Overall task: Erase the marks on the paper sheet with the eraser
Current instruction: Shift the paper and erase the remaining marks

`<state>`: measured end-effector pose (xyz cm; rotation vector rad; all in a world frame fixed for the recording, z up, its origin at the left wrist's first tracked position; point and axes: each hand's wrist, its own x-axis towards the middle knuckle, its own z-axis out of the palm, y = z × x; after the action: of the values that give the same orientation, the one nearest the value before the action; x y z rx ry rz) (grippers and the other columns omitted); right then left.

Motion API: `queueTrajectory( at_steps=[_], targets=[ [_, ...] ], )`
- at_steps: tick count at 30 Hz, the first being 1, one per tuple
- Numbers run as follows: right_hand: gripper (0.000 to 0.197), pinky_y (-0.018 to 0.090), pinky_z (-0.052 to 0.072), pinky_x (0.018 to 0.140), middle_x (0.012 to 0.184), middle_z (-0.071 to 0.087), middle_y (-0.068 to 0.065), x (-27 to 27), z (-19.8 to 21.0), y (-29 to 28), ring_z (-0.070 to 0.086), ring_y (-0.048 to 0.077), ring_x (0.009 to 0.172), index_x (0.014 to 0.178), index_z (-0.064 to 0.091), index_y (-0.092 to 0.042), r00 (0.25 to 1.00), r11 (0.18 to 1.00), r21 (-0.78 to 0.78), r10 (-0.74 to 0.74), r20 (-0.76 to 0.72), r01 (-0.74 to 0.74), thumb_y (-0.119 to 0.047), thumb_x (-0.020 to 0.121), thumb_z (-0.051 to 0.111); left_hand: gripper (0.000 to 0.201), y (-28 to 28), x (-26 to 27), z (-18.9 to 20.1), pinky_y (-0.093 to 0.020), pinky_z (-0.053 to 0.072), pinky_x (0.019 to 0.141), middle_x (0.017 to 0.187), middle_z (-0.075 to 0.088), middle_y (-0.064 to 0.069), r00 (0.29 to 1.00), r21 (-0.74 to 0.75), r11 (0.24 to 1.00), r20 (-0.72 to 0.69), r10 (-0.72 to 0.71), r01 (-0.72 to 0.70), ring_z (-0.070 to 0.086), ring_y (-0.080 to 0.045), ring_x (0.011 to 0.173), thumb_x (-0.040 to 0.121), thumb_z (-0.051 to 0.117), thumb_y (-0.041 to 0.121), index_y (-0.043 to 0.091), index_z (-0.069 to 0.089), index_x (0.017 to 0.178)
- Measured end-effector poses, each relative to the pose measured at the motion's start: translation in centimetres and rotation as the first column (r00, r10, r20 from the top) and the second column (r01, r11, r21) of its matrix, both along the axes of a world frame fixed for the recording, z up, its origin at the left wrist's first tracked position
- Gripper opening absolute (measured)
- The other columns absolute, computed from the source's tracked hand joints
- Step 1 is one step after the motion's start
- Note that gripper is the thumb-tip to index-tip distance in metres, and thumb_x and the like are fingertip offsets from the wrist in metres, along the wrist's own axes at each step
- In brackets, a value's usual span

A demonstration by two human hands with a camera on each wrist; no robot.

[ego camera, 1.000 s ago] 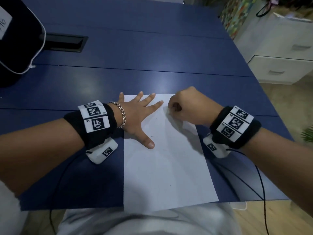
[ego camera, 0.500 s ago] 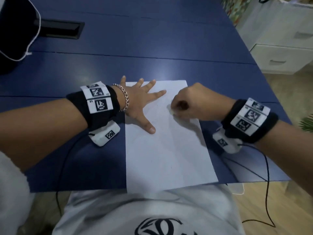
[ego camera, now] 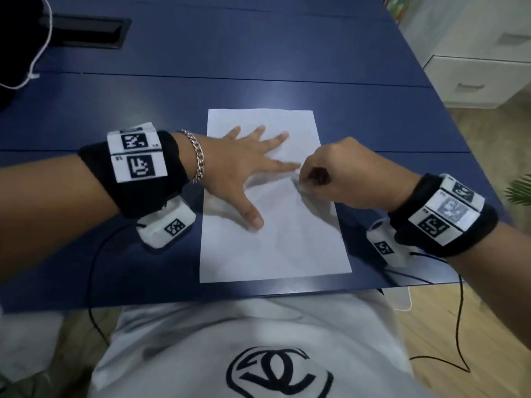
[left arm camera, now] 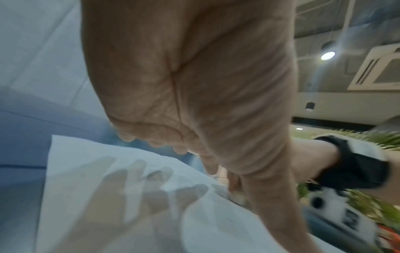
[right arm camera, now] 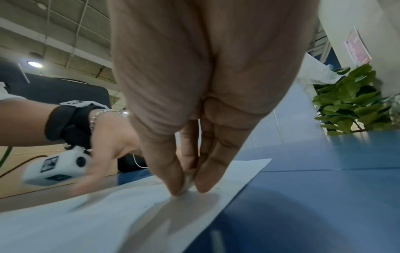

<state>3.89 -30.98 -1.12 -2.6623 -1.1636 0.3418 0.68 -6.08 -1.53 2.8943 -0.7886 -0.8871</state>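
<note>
A white paper sheet [ego camera: 287,242] lies lengthwise on the blue table [ego camera: 258,67]. My left hand [ego camera: 244,165] lies flat on the sheet's upper left part, fingers spread. My right hand [ego camera: 330,176] is curled over the sheet's right side, just beyond the left index fingertip. In the right wrist view the right hand [right arm camera: 186,186] pinches a small whitish eraser [right arm camera: 187,183] between thumb and fingers and presses it onto the paper sheet [right arm camera: 108,214]. The left wrist view shows the left hand [left arm camera: 173,149] above the sheet [left arm camera: 108,188]. Any marks are too faint to make out.
A black bag with a white cord [ego camera: 20,38] sits at the table's far left, beside a dark cable slot [ego camera: 86,33]. White drawers [ego camera: 474,76] stand off the table's right side. Wrist cables [ego camera: 457,311] hang over the near table edge.
The view has tilted down, so the sheet sits higher in frame. My right hand has moved down the sheet's right side with the eraser. The left hand stays flat on the paper.
</note>
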Motion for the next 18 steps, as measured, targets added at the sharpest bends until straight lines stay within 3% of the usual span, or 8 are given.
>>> queueTrajectory(
  at_steps=[4,7,9,12,15,18],
  targets=[
    [0.013,0.038,0.06,0.071,0.084,0.072,-0.006,0.1,-0.4,0.0,0.065,0.016,0.074,0.098,0.079,-0.019,0.996,1.0,0.01,-0.021,0.084,0.02,-0.027,0.095,0.069,0.149,-1.3,-3.0,-1.0,-0.071,-0.014,0.122,0.165,-0.045,0.008,0.994,0.093,0.993,-0.082,-0.068,0.076,-0.036,-0.033,0.155,0.058,0.069,0.098,0.05,-0.03,0.158],
    [0.012,0.022,0.055,0.07,0.085,0.072,-0.012,-0.9,0.6,-0.8,0.065,0.004,0.072,0.102,0.08,-0.021,0.998,0.999,0.042,-0.017,0.053,0.015,-0.028,0.096,0.072,0.138,-1.0,-3.8,-1.7,-0.071,-0.016,0.122,0.165,-0.044,0.006,0.996,0.041,0.996,-0.056,-0.075,0.077,-0.036,-0.036,0.155,0.063,0.066,0.097,0.055,-0.024,0.158],
    [0.012,0.018,0.055,0.071,0.088,0.074,-0.015,-2.3,1.7,-1.4,0.068,0.001,0.074,0.104,0.081,-0.026,0.999,0.998,0.059,0.024,-0.026,-0.023,-0.03,0.094,0.076,0.128,-0.9,-4.1,-1.8,-0.07,-0.017,0.122,0.166,-0.044,0.007,0.995,-0.007,0.996,-0.042,-0.085,0.085,-0.036,-0.036,0.155,0.067,0.063,0.096,0.06,-0.02,0.157],
    [0.016,0.026,0.058,0.073,0.091,0.074,-0.015,-5.0,2.5,-1.7,0.069,0.002,0.075,0.106,0.082,-0.032,0.986,0.993,0.07,0.105,-0.129,-0.097,-0.034,0.091,0.078,0.12,-1.2,-4.2,-2.2,-0.069,-0.019,0.121,0.165,-0.044,0.009,0.992,-0.062,0.991,-0.03,-0.121,0.119,-0.037,-0.036,0.154,0.069,0.063,0.095,0.069,-0.023,0.148],
    [0.016,0.031,0.058,0.071,0.09,0.072,-0.011,-7.2,1.6,-1.1,0.068,0.007,0.073,0.104,0.081,-0.031,0.966,0.981,0.085,0.188,-0.178,-0.176,-0.035,0.09,0.074,0.116,-1.7,-4.0,-2.8,-0.074,-0.017,0.119,0.164,-0.046,0.011,0.988,-0.036,0.988,-0.038,-0.148,0.147,-0.039,-0.038,0.153,0.069,0.063,0.096,0.072,-0.017,0.149],
    [0.016,0.036,0.056,0.066,0.085,0.066,-0.009,-7.9,-0.1,-0.4,0.062,0.011,0.067,0.087,0.077,-0.022,0.98,0.984,0.088,0.166,-0.106,-0.157,-0.033,0.097,0.069,0.118,-2.0,-3.7,-2.8,-0.079,-0.015,0.116,0.161,-0.05,0.014,0.989,0.018,0.991,-0.064,-0.131,0.133,-0.043,-0.039,0.15,0.065,0.065,0.096,0.069,-0.007,0.155]
  ],
)
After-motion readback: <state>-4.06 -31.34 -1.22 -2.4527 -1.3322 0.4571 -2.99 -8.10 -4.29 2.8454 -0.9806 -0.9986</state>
